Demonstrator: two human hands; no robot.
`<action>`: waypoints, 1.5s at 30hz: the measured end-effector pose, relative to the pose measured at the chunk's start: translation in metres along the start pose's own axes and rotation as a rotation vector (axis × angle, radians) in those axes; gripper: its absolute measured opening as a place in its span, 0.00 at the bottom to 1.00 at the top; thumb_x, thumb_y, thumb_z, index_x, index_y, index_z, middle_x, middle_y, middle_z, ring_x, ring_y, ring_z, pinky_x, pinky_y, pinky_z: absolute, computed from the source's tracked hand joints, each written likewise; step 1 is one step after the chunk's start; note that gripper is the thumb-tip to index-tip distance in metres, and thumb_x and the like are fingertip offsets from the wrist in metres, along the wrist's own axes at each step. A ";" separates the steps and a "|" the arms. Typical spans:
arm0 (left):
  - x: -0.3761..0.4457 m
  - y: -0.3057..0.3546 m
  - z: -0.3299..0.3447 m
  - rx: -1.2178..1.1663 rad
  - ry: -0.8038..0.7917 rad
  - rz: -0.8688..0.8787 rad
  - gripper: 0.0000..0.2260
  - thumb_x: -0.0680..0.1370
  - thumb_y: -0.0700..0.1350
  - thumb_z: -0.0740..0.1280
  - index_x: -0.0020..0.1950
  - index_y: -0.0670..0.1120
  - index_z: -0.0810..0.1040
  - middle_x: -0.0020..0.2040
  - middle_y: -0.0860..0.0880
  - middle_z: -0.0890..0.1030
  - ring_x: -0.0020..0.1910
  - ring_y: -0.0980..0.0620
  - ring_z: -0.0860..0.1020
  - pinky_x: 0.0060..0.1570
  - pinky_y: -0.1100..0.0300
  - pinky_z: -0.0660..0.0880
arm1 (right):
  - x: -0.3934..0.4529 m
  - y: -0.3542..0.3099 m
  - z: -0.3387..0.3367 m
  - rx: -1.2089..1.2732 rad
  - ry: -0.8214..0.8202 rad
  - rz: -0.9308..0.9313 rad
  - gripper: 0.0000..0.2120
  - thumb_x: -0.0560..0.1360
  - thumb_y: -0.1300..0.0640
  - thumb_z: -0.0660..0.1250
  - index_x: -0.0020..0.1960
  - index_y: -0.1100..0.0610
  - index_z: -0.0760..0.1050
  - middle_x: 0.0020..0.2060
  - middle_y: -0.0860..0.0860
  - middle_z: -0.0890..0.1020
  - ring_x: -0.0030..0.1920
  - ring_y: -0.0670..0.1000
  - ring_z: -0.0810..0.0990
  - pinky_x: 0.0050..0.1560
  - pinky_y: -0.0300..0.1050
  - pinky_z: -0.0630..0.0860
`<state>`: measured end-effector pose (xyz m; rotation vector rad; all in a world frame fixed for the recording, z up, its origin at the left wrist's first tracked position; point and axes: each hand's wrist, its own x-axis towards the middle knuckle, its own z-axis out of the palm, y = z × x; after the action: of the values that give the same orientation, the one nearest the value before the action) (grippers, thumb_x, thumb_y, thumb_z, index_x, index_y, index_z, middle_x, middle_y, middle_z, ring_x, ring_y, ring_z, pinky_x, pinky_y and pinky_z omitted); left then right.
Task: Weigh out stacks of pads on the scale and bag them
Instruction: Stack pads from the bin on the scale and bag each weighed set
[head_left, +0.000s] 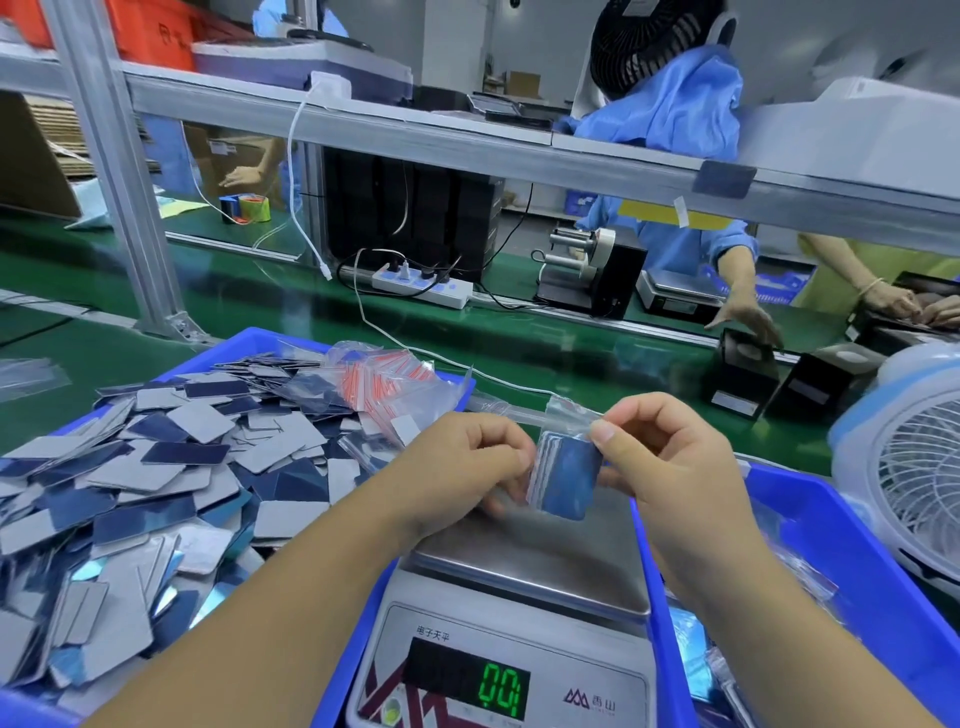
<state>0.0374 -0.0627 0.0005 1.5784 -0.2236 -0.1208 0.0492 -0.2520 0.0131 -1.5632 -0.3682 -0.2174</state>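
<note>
A small stack of blue pads (566, 480) sits inside a clear zip bag (569, 415), held in the air above the steel pan of the scale (540, 561). My left hand (467, 467) pinches the bag's left side. My right hand (660, 452) pinches its top right corner between thumb and forefinger. The pan is bare and the green display (498, 688) shows 0.0. A blue tray (249, 348) on the left is heaped with loose grey and blue pads (156, 483).
A bundle of empty red-striped zip bags (384, 384) lies on the heap. A second blue tray (841, 561) on the right holds filled bags. A white fan (914, 478) stands at far right. Other workers' hands (748, 312) move across the green belt.
</note>
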 end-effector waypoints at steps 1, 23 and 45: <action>0.002 0.000 0.001 -0.013 0.041 0.006 0.05 0.71 0.49 0.68 0.39 0.51 0.84 0.37 0.49 0.82 0.38 0.53 0.79 0.38 0.60 0.77 | 0.000 0.001 0.000 -0.063 -0.005 -0.036 0.10 0.74 0.65 0.71 0.39 0.51 0.79 0.32 0.47 0.80 0.35 0.45 0.79 0.35 0.39 0.79; 0.005 -0.001 -0.004 -0.233 0.103 -0.021 0.04 0.64 0.45 0.77 0.36 0.49 0.84 0.38 0.51 0.82 0.39 0.57 0.80 0.41 0.64 0.78 | 0.003 0.000 -0.005 -0.060 -0.181 -0.014 0.14 0.75 0.73 0.67 0.44 0.54 0.72 0.34 0.51 0.80 0.35 0.51 0.79 0.40 0.41 0.79; 0.003 -0.001 0.004 0.168 0.057 0.147 0.03 0.69 0.50 0.73 0.39 0.52 0.84 0.41 0.45 0.82 0.42 0.53 0.78 0.51 0.51 0.76 | 0.002 -0.003 -0.006 -0.074 -0.279 0.038 0.16 0.71 0.73 0.70 0.40 0.54 0.70 0.32 0.51 0.81 0.32 0.47 0.77 0.35 0.39 0.75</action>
<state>0.0396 -0.0671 -0.0002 1.7240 -0.3114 0.0591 0.0507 -0.2579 0.0173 -1.6763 -0.5532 0.0181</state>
